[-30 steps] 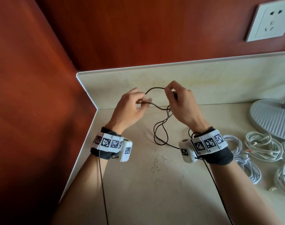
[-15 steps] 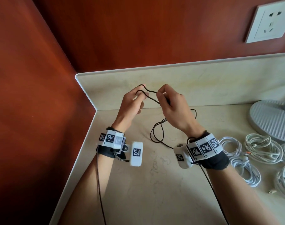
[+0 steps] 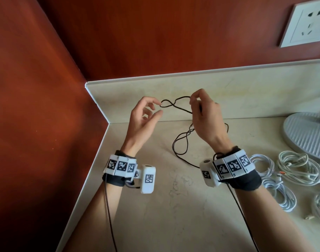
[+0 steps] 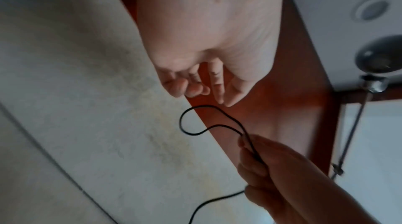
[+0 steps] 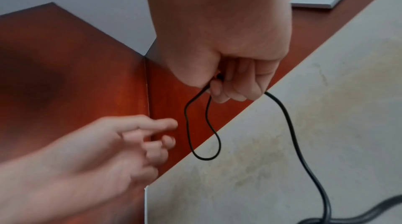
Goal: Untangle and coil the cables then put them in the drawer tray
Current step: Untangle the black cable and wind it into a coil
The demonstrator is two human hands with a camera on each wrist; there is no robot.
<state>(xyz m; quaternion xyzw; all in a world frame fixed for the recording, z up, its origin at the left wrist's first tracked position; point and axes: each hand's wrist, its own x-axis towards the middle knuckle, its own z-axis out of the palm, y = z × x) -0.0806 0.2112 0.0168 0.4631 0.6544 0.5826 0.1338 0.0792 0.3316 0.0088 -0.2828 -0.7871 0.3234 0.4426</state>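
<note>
— Now that the left hand (image 3: 143,116) has let go, where does the black cable (image 3: 175,104) hang from?

— Only from the right hand (image 3: 203,118). Half a second ago both hands were pinching it close together; now the left hand's fingers (image 4: 217,86) are loose and parted, just beside the small loop (image 5: 202,131) but not touching it, as both wrist views show. The right hand pinches the cable between thumb and fingertips, with the loop sticking out towards the left hand.

— And the rest of the cable?

— It drops from the right hand to the table (image 3: 173,215), where a few slack strands (image 3: 181,142) lie crossed over each other near the back upstand. So it is not yet a coil; I judge the untangling is still under way, and the left hand has released to take a new hold, probably on that loop.

— What about the other cables?

— Several white cables (image 3: 299,168) lie bundled on the table to the right, near a grey ribbed fan base (image 3: 308,135). No drawer tray shows in any view, so nothing is put away as far as I can tell.

— Any risk?

— With one pinch carrying the cable, a tug on the loop could tighten the crossings below instead of freeing them.
</note>
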